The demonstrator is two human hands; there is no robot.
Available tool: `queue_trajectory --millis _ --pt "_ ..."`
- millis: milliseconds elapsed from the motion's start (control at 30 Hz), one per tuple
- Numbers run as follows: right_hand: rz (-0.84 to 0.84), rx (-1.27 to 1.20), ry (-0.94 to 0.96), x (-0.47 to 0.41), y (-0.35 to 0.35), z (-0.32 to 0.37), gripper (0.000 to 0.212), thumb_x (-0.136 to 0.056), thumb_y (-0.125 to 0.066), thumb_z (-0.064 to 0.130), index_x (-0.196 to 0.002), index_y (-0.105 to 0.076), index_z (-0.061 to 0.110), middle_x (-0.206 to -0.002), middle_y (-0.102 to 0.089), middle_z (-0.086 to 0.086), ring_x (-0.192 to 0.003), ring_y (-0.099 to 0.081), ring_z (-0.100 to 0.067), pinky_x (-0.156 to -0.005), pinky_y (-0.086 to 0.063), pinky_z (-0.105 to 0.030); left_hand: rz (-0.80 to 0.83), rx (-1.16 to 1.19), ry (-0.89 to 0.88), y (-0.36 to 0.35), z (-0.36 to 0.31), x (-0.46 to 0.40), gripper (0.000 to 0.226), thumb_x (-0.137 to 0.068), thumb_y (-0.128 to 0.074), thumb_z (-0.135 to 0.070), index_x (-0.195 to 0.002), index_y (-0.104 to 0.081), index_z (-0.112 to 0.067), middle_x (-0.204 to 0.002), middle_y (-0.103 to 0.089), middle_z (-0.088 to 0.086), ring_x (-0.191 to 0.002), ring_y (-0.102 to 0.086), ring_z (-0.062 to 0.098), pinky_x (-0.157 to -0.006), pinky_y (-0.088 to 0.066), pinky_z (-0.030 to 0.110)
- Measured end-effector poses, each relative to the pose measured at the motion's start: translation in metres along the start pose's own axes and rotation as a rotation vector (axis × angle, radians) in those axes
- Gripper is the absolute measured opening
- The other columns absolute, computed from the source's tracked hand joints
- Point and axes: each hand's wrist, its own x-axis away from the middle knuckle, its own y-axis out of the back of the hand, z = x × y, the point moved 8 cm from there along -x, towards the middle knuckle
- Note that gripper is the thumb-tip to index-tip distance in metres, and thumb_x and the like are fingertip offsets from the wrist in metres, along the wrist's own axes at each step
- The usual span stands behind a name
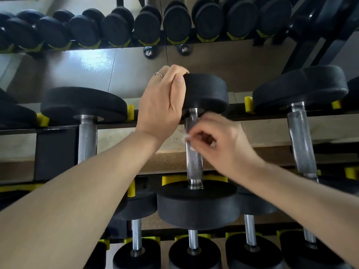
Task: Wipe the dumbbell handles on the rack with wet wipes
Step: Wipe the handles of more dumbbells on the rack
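A black dumbbell lies on the rack in the middle of the view, its knurled steel handle [193, 162] running towards me between a far head [207, 92] and a near head [198, 204]. My left hand [163, 101] grips the far head from the left, fingers curled over its top edge. My right hand [219, 140] is blurred and sits against the upper part of the handle, pinching a small white wet wipe [185, 137], of which only a scrap shows.
More dumbbells lie on the same shelf at left [87, 136] and right [300, 136]. A lower shelf holds smaller dumbbells [194, 255]. A mirror behind reflects a row of dumbbell heads [174, 24]. Yellow cradles [247, 103] line the black rack rails.
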Motion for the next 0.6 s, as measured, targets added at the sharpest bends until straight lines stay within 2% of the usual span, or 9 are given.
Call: queue_trajectory --millis 133,233,300,467,500,600 --pt "0.143 -0.089 0.021 0.019 -0.007 0.005 0.009 -0.088 -0.072 0.017 -0.087 -0.072 0.009 -0.085 -0.064 0.004 -0.076 -0.062 -0.009 -0.067 -0.053 -0.026 -0.004 -0.012 0.006 0.000 0.000 0.000 0.041 -0.108 -0.025 -0.024 -0.114 -0.060 -0.005 -0.095 -0.055 0.001 -0.088 -0.050 0.017 -0.075 -0.042 0.031" --pt "-0.037 -0.050 -0.041 -0.009 0.006 -0.008 0.005 -0.086 -0.077 0.014 -0.086 -0.073 0.010 -0.083 -0.062 0.008 -0.074 -0.060 -0.004 -0.067 -0.049 -0.014 -0.005 -0.010 0.019 -0.001 0.002 0.000 0.037 -0.107 -0.026 -0.022 -0.112 -0.060 -0.006 -0.097 -0.058 0.005 -0.091 -0.052 0.022 -0.077 -0.044 0.039" --pt "-0.124 -0.075 -0.106 -0.006 0.006 -0.012 0.006 -0.086 -0.076 0.014 -0.087 -0.072 0.010 -0.083 -0.061 0.008 -0.074 -0.060 -0.006 -0.066 -0.047 -0.012 -0.003 -0.012 0.024 -0.001 0.002 0.000 0.037 -0.107 -0.026 -0.022 -0.112 -0.060 -0.006 -0.098 -0.059 0.006 -0.092 -0.052 0.022 -0.079 -0.044 0.041" --pt "0.105 -0.232 -0.223 0.030 -0.007 -0.009 0.008 -0.085 -0.075 0.021 -0.087 -0.073 0.014 -0.080 -0.066 0.006 -0.074 -0.064 -0.012 -0.065 -0.055 -0.025 -0.004 -0.004 0.043 -0.001 0.001 0.000 0.041 -0.108 -0.025 -0.025 -0.115 -0.060 -0.005 -0.099 -0.060 0.007 -0.093 -0.052 0.021 -0.080 -0.044 0.038" --pt "0.095 -0.252 -0.271 0.023 -0.005 -0.013 0.008 -0.085 -0.076 0.021 -0.087 -0.072 0.015 -0.078 -0.066 0.007 -0.071 -0.064 -0.011 -0.063 -0.055 -0.024 -0.005 -0.007 0.040 0.000 0.001 0.001 0.041 -0.108 -0.025 -0.024 -0.115 -0.060 -0.005 -0.099 -0.060 0.008 -0.093 -0.053 0.022 -0.080 -0.044 0.039" --pt "-0.110 -0.375 -0.465 0.006 0.002 -0.030 0.006 -0.088 -0.075 0.020 -0.087 -0.071 0.015 -0.068 -0.067 0.002 -0.058 -0.062 -0.007 -0.057 -0.054 -0.023 -0.001 0.000 0.041 0.000 0.001 0.001 0.040 -0.108 -0.025 -0.024 -0.113 -0.060 -0.006 -0.099 -0.059 0.008 -0.093 -0.052 0.022 -0.080 -0.044 0.040"
